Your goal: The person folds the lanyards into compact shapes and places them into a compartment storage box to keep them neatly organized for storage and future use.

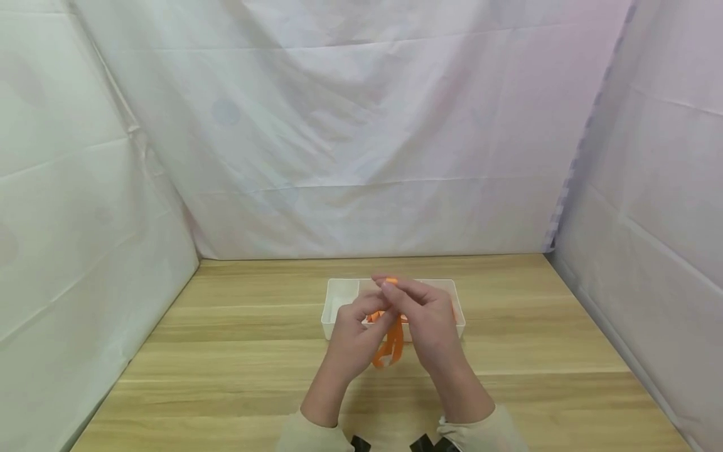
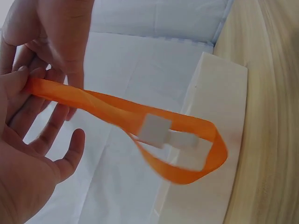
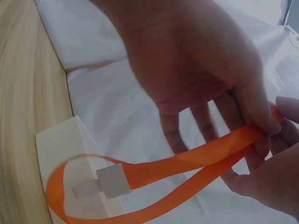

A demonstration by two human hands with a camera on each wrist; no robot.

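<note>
An orange lanyard (image 1: 393,342) hangs folded in a loop between both hands, over the near edge of a white divided box (image 1: 326,323). At the loop's lower end a white clip (image 3: 113,181) dangles, seen in both wrist views. My left hand (image 1: 356,336) pinches the upper end of the strap between thumb and fingers. Right beside it, my right hand (image 1: 432,323) pinches the same bunched end, its thumb over the strap. A bit of orange pokes up above the right thumb in the head view. The fingers of the two hands overlap there and hide part of the strap.
More orange strap (image 1: 373,316) lies inside the box, partly hidden behind the hands. The box stands on a wood-grain table (image 1: 237,351). White cloth hangs (image 1: 361,157) behind the table and along both sides.
</note>
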